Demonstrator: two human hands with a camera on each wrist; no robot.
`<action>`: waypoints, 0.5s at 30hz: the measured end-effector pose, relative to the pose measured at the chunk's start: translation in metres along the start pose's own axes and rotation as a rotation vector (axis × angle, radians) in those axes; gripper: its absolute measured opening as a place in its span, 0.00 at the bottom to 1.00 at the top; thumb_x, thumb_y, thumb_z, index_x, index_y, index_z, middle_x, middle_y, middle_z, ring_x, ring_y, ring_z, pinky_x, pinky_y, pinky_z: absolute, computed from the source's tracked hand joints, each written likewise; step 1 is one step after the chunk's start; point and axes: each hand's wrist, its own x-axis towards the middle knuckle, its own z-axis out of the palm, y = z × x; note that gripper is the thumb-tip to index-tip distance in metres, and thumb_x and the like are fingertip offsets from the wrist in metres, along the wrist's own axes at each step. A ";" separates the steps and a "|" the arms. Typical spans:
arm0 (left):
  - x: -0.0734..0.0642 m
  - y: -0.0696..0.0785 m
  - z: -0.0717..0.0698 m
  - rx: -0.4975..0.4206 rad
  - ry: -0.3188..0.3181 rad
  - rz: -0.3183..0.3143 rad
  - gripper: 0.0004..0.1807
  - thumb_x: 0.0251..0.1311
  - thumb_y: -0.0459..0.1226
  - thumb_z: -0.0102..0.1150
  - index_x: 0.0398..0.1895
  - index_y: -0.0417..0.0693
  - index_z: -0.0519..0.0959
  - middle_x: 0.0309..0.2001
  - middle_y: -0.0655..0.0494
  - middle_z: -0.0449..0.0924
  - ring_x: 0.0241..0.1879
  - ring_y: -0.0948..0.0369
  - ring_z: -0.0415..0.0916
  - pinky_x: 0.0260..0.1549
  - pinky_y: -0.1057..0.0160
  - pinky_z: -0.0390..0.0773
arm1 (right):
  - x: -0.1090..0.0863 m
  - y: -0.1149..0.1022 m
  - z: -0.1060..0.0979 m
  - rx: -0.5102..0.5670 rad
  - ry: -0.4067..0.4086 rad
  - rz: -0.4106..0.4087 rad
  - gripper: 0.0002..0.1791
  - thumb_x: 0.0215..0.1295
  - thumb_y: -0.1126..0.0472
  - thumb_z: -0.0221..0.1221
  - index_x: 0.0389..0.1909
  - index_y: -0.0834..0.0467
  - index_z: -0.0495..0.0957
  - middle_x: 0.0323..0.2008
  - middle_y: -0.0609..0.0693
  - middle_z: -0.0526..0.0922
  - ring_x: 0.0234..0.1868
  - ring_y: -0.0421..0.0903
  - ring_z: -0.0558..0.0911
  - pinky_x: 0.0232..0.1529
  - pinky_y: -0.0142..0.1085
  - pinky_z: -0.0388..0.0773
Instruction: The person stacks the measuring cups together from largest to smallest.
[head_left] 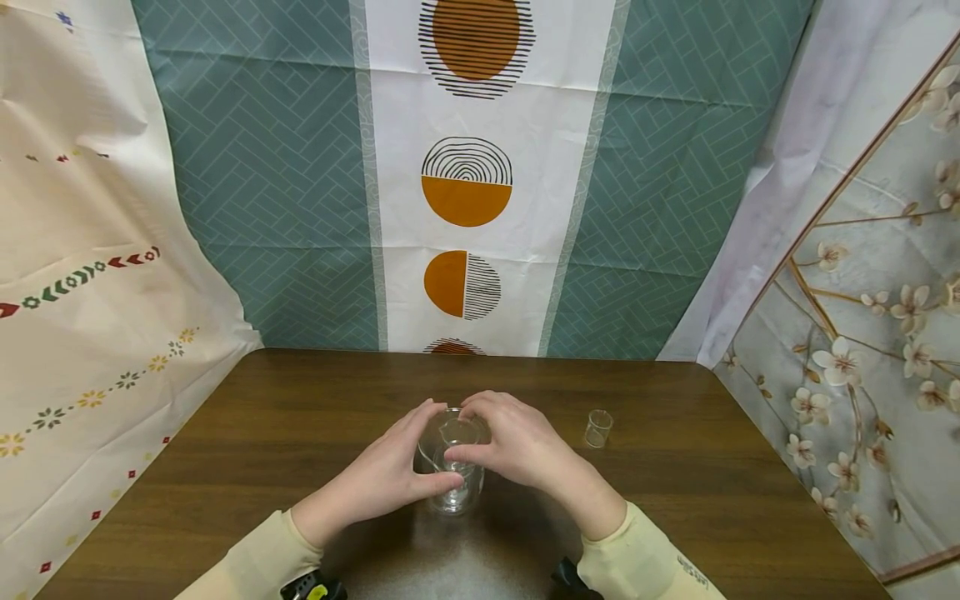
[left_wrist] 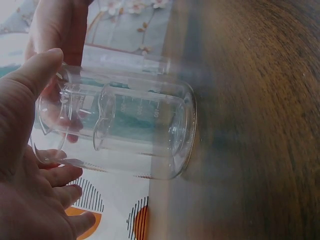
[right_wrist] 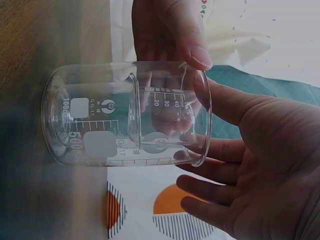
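Observation:
A large clear glass beaker (head_left: 459, 503) marked 500 stands upright on the table before me. Inside it sits a smaller beaker (right_wrist: 90, 107) marked 100, its spout also plain in the left wrist view. Above that one's rim shows a third, smaller beaker (right_wrist: 166, 98) with a scale of 20, 30 and 40. My right hand (head_left: 521, 437) pinches this smallest one with thumb and fingertips at the large beaker's mouth. Curved round the large beaker's upper part is my left hand (head_left: 382, 471), thumb in front and fingers behind.
Off to the right, beyond my right wrist, a tiny clear glass beaker (head_left: 598, 429) stands alone on the brown wooden table (head_left: 675, 500). Patterned cloth (head_left: 465, 167) hangs behind the table's far edge, with further cloths at both sides.

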 end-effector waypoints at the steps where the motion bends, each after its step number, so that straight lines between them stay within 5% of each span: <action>1: 0.000 0.000 0.000 -0.001 0.000 -0.001 0.55 0.61 0.66 0.77 0.83 0.49 0.66 0.84 0.38 0.61 0.82 0.40 0.62 0.72 0.32 0.70 | 0.000 0.000 0.000 -0.002 -0.002 0.000 0.28 0.67 0.40 0.77 0.58 0.53 0.87 0.59 0.45 0.86 0.61 0.46 0.84 0.61 0.49 0.83; 15: 0.000 0.000 0.000 0.001 -0.004 -0.004 0.55 0.60 0.66 0.77 0.82 0.51 0.66 0.84 0.38 0.60 0.82 0.40 0.61 0.71 0.31 0.70 | 0.001 0.004 0.000 0.017 -0.058 0.009 0.28 0.68 0.38 0.75 0.57 0.54 0.87 0.56 0.46 0.87 0.59 0.47 0.84 0.60 0.50 0.83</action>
